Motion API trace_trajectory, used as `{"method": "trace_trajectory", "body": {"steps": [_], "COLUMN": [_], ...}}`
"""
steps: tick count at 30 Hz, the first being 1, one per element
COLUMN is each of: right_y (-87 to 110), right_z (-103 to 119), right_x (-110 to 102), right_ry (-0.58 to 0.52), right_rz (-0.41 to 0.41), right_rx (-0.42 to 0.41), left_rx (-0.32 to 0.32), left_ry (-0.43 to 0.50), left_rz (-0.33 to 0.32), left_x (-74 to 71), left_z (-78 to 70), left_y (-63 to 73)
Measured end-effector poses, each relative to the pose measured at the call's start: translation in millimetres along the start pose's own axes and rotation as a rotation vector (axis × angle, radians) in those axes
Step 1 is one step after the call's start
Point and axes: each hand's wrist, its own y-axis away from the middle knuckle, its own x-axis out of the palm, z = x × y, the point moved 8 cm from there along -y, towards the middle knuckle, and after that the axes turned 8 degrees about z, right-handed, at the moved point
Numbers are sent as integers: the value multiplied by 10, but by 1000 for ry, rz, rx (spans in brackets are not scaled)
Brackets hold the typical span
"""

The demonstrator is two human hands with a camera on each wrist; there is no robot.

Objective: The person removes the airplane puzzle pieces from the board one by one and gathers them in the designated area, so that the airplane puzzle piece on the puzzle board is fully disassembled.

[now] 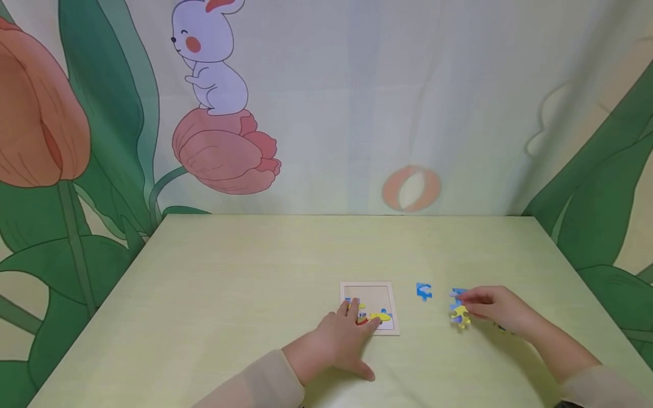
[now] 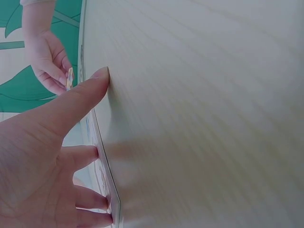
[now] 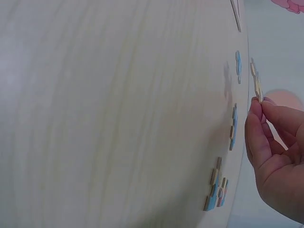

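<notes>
My left hand point(image 1: 344, 338) lies across the lower left of a shallow wooden puzzle tray point(image 1: 369, 283), fingers spread and thumb out on the table. Several fitted pieces point(image 1: 380, 317) with yellow, blue and red printing show in the tray's lower part, partly covered by the fingers. To the right, my right hand point(image 1: 497, 309) pinches a yellow-and-blue jigsaw piece point(image 1: 461, 317) between thumb and fingertips. The right wrist view shows this piece point(image 3: 257, 83) edge-on, raised above the table. Behind it in the head view, a blue piece point(image 1: 457, 292) is partly hidden.
Another blue-and-white piece point(image 1: 424, 290) lies between the tray and the right hand. More loose pieces point(image 3: 213, 187) lie on the table near the right hand, mostly hidden by it in the head view. A printed curtain point(image 1: 316, 113) hangs behind the pale table point(image 1: 229, 283).
</notes>
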Motion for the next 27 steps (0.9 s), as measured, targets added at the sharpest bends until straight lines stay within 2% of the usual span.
{"method": "trace_trajectory", "body": {"steps": [11,27], "right_y": [-10,-19], "right_z": [-148,-185], "right_x": [-40,-105], "right_ry": [56,189], "right_rz": [-25,-63], "right_rx": [41,24], "left_rx": [-3,1], "left_ry": [-23,-17], "left_rz": [2,-7], "left_x": [4,-6], "left_z": [-1,-1], "left_y": [-11,5]}}
